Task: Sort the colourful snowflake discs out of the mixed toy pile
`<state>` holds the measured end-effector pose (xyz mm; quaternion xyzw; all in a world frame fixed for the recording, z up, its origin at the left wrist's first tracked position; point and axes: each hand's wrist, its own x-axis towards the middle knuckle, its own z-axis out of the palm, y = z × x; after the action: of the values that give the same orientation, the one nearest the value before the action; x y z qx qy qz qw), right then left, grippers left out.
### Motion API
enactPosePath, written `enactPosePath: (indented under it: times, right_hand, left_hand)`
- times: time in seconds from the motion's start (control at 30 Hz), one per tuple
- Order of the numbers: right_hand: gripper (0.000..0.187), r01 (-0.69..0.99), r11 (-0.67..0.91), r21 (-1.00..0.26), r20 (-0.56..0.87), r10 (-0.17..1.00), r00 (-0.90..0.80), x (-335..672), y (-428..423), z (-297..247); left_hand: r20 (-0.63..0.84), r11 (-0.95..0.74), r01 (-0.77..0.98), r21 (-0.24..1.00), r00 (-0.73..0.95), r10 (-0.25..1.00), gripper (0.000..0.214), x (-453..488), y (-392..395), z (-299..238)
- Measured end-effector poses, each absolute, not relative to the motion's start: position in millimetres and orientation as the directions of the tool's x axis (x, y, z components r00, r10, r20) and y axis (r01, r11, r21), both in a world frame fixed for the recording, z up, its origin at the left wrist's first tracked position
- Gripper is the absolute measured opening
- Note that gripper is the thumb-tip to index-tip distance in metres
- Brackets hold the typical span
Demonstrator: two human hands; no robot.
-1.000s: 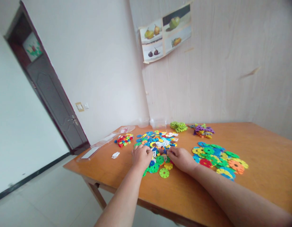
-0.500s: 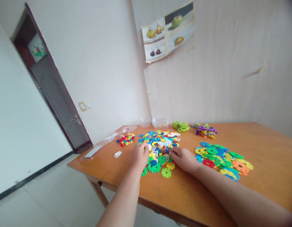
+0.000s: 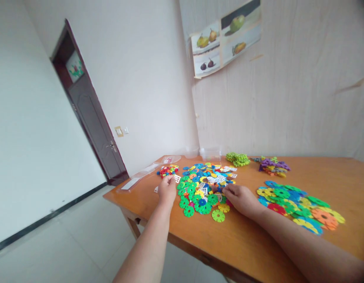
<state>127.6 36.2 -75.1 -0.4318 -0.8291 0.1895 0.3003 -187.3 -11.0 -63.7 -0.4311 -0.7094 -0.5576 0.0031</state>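
A heap of flat plastic flower-shaped discs mixed with small white window-like pieces point(image 3: 204, 184) lies in the middle of the wooden table point(image 3: 249, 239). My left hand point(image 3: 167, 189) is at the heap's left edge, fingers pinched on a small white piece point(image 3: 177, 178). On the heap's right side my right hand point(image 3: 242, 199) rests knuckles up, fingers curled into the pieces; what they hold is hidden. A lone green disc point(image 3: 218, 215) lies in front of the heap.
A second spread of coloured discs point(image 3: 296, 202) lies to the right. Behind are a green cluster point(image 3: 237, 158), a purple cluster point(image 3: 272, 165), small coloured bricks point(image 3: 167, 171), a clear plastic packet point(image 3: 137, 180) and clear tubs point(image 3: 211, 152). A door stands at left.
My left hand has drawn out of the heap to the left with a white piece. The right hand stays at the heap. The view has swung left.
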Motion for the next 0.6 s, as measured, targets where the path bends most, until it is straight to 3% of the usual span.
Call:
enactPosePath:
  times: [0.13, 0.27, 0.6]
  right_hand:
    - [0.034, 0.609, 0.543, -0.579, 0.312, 0.837, -0.449, 126.5, 39.1, -77.4]
    - [0.034, 0.624, 0.534, -0.570, 0.292, 0.842, -0.454, 126.3, 40.3, -78.4]
    - [0.032, 0.624, 0.537, -0.568, 0.291, 0.840, -0.459, 130.2, 37.9, -75.3]
  left_hand:
    - [0.422, 0.277, 0.634, 0.722, -0.721, 0.550, 0.030, -225.4, -33.0, -60.2]
    - [0.424, 0.497, 0.653, 0.572, -0.754, 0.502, 0.031, -248.7, -54.8, -56.2]
    - [0.329, 0.615, 0.647, 0.451, -0.761, 0.560, 0.030, -243.7, -58.9, -54.9]
